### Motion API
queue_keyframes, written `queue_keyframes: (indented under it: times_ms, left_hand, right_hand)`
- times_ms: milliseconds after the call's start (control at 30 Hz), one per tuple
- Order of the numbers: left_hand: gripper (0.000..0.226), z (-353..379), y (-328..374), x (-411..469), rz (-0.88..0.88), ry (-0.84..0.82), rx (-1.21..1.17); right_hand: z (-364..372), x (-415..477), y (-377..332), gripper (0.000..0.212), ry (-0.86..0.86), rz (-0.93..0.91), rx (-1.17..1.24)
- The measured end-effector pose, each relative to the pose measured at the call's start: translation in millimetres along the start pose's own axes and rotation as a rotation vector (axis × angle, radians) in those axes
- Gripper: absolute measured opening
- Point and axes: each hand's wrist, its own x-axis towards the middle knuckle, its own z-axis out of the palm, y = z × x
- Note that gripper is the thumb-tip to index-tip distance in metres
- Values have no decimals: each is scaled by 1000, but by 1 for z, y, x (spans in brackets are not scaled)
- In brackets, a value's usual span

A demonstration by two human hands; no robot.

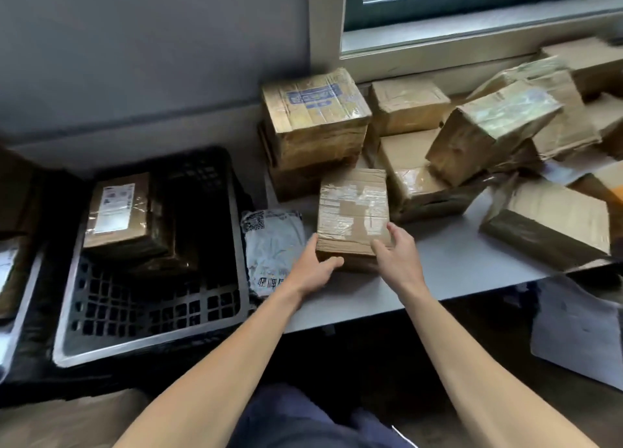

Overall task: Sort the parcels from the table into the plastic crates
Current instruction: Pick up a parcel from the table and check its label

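A plain grey wall (151, 59) fills the view from nine to twelve o'clock. At one o'clock a dark-framed window (472, 19) sits above a pale sill (438, 48) that runs off toward two o'clock. At four o'clock a pale, creased sheet (580, 339) lies low against the dark floor (603, 420), and a blurred tan surface (67, 420) shows at seven o'clock.

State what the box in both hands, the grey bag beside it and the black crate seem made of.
Box: brown cardboard, creased, under glossy clear tape. Grey bag: likely soft plastic film; it wrinkles. Crate: rigid black plastic, moulded lattice walls.
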Motion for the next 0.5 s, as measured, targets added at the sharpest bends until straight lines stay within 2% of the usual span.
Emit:
queue_keyframes:
  times_ms: [67,167,333,367,500]
  left_hand:
    - [78,15,3,-5,-59,39,-14]
    - [50,30,0,-3,-125,56,-35]
    - [38,35,-9,15,-157,175,-184]
    - [38,35,-8,19,-149,198,-213]
    - [66,36,0,28,-148,155,-299]
  right_hand:
    - [-6,5,12,58,-16,15,-46]
    - [-19,15,27,53,60,54,-52]
    - [-30,20,39,46,-1,142,-71]
    - [-30,20,41,44,-29,136,-77]
    - [-38,24,41,42,-109,97,-96]
